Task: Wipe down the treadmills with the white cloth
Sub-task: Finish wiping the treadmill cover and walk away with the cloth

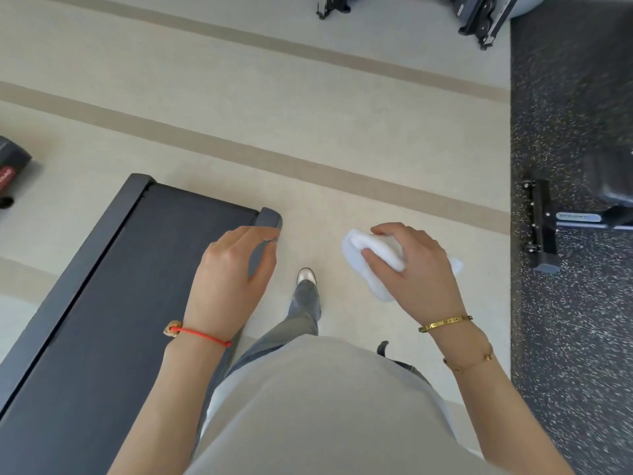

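Nearest the lens, a grey shirt (318,406) fills the bottom of the view, with both bare forearms reaching forward from it. Far left, part of a black and red object (12,169) lies on the pale floor (239,108). Next comes the dark treadmill (113,275), its belt running diagonally from the lower left toward its rear end, where grey side rails frame the deck. Above the right rail near that rear end hangs the left hand (236,272), empty, fingers loosely curled and spread, a red string bracelet (202,334) on the wrist; whether the fingertips touch the rail cannot be told. Just right of the treadmill, a grey trouser leg and pale shoe (306,275) stand on the floor. Further right, the right hand (414,269) grips the bunched white cloth (373,258), held in the air over the floor, apart from the treadmill; gold bracelets (445,322) circle that wrist. At the far right, dark speckled matting (568,132) carries the black base of another machine (544,224).
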`<state>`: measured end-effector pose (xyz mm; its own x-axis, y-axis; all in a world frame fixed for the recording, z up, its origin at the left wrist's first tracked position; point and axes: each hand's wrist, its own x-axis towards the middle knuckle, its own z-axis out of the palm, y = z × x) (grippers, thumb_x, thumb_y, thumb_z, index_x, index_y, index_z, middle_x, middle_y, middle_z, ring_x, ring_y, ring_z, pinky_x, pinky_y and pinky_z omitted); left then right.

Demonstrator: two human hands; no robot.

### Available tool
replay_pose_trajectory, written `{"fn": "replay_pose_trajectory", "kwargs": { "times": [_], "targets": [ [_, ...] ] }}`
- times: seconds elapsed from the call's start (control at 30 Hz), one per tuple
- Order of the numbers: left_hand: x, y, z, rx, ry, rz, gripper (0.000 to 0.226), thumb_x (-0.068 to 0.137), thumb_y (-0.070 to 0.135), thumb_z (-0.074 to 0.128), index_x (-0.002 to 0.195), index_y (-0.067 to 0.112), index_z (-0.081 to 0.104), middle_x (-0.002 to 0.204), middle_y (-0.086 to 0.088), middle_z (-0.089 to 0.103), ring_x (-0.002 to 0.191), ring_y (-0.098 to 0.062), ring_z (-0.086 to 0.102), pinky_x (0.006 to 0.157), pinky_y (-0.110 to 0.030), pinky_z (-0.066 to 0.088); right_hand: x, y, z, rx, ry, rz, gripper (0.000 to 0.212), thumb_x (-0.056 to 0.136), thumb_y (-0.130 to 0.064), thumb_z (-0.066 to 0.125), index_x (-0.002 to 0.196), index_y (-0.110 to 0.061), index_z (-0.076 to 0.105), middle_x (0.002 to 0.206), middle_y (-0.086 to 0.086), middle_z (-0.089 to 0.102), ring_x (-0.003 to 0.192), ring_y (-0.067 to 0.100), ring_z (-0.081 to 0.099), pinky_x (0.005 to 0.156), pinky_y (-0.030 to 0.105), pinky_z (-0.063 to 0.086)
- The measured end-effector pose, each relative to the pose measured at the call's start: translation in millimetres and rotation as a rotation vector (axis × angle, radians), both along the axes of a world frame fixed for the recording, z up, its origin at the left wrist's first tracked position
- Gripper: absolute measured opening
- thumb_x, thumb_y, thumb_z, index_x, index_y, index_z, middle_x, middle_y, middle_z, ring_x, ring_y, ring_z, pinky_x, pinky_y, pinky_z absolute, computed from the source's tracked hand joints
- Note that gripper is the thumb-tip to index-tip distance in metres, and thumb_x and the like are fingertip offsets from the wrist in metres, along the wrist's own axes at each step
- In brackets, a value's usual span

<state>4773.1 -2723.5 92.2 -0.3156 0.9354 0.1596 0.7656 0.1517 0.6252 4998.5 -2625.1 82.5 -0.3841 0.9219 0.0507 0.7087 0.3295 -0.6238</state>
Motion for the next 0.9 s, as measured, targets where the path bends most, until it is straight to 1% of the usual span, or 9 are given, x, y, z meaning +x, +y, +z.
{"fn": "replay_pose_trajectory", "kwargs": {
  "times": [0.07, 0.17, 0.27, 0.43, 0.53, 0.6, 0.67, 0.77, 0.9],
  "targets": [
    [-14.6, 36.6, 0.4, 0.006, -0.015, 0.009, 0.022, 0.094, 0.006, 0.060, 0.113, 0.007, 0.070, 0.107, -0.004, 0.071, 0.090, -0.025, 0.065, 0.082, -0.049, 0.054, -16.1, 38.4, 0.8, 0.016, -0.004, -0.002, 0.027, 0.087, -0.034, 0.066, 0.112, -0.023, 0.063, 0.101, -0.004, 0.066, 0.094, 0.021, 0.055, 0.085, 0.036, 0.042],
    [-43.2, 95.4, 5.4, 0.017, -0.015, 0.015, 0.022, 0.094, 0.007, 0.060, 0.113, 0.009, 0.070, 0.108, -0.001, 0.071, 0.076, -0.019, 0.058, 0.078, -0.048, 0.054, -45.2, 101.5, 9.8, 0.025, 0.023, -0.002, 0.027, 0.087, -0.033, 0.067, 0.112, -0.024, 0.064, 0.103, -0.006, 0.066, 0.096, 0.018, 0.054, 0.087, 0.035, 0.041],
    [-73.1, 155.0, 9.2, 0.028, 0.006, -0.009, 0.022, 0.094, 0.007, 0.060, 0.113, 0.008, 0.070, 0.106, -0.002, 0.071, 0.076, -0.017, 0.060, 0.078, -0.046, 0.055, -70.9, 164.1, 16.4, 0.061, 0.034, -0.002, 0.026, 0.087, -0.032, 0.066, 0.111, -0.023, 0.064, 0.103, -0.007, 0.065, 0.095, 0.014, 0.051, 0.087, 0.032, 0.040],
    [-111.0, 243.4, 14.2, 0.030, 0.029, -0.038, 0.022, 0.094, 0.009, 0.060, 0.113, 0.011, 0.071, 0.108, 0.000, 0.071, 0.057, 0.012, 0.045, 0.068, -0.024, 0.044, -100.9, 248.5, 20.4, 0.078, -0.004, -0.033, 0.025, 0.087, -0.029, 0.066, 0.110, -0.020, 0.064, 0.101, -0.004, 0.067, 0.092, 0.016, 0.053, 0.085, 0.030, 0.038],
    [-131.2, 292.8, 13.5, 0.000, 0.012, -0.020, 0.023, 0.096, 0.013, 0.056, 0.114, 0.014, 0.070, 0.110, 0.002, 0.070, 0.072, -0.004, 0.056, 0.070, -0.030, 0.050, -115.6, 292.9, 17.3, 0.047, -0.028, -0.044, 0.024, 0.087, -0.028, 0.066, 0.110, -0.021, 0.064, 0.100, -0.004, 0.067, 0.093, 0.019, 0.055, 0.085, 0.032, 0.041],
    [-143.9, 327.6, 11.3, 0.003, 0.012, -0.022, 0.023, 0.096, 0.012, 0.056, 0.115, 0.012, 0.070, 0.109, 0.000, 0.070, 0.092, -0.018, 0.065, 0.078, -0.040, 0.055, -127.3, 324.6, 12.7, 0.026, -0.034, -0.036, 0.024, 0.087, -0.029, 0.065, 0.110, -0.022, 0.064, 0.098, -0.004, 0.067, 0.092, 0.019, 0.055, 0.084, 0.032, 0.042],
    [-156.0, 364.0, 8.0, 0.005, 0.026, -0.031, 0.023, 0.096, 0.010, 0.056, 0.114, 0.010, 0.069, 0.109, -0.001, 0.070, 0.099, -0.021, 0.066, 0.086, -0.044, 0.053, -140.8, 359.9, 7.6, 0.014, -0.031, -0.029, 0.023, 0.087, -0.030, 0.065, 0.109, -0.024, 0.064, 0.096, -0.005, 0.066, 0.091, 0.019, 0.055, 0.082, 0.032, 0.042],
    [-174.4, 421.9, 2.4, 0.014, 0.046, -0.016, 0.022, 0.095, 0.009, 0.057, 0.113, 0.009, 0.070, 0.108, -0.001, 0.071, 0.097, -0.021, 0.067, 0.085, -0.045, 0.054, -162.5, 421.6, 0.1, 0.019, -0.031, -0.011, 0.023, 0.087, -0.032, 0.065, 0.109, -0.024, 0.064, 0.095, -0.005, 0.066, 0.091, 0.019, 0.054, 0.081, 0.034, 0.042],
    [-202.6, 503.7, -1.3, 0.066, 0.060, 0.043, 0.021, 0.094, 0.007, 0.059, 0.111, 0.009, 0.071, 0.105, 0.000, 0.072, 0.081, -0.017, 0.065, 0.078, -0.043, 0.056, -195.1, 517.1, -2.6, 0.031, 0.007, 0.030, 0.022, 0.087, -0.032, 0.065, 0.108, -0.025, 0.063, 0.096, -0.006, 0.066, 0.092, 0.018, 0.053, 0.082, 0.035, 0.043]
  ]
}}
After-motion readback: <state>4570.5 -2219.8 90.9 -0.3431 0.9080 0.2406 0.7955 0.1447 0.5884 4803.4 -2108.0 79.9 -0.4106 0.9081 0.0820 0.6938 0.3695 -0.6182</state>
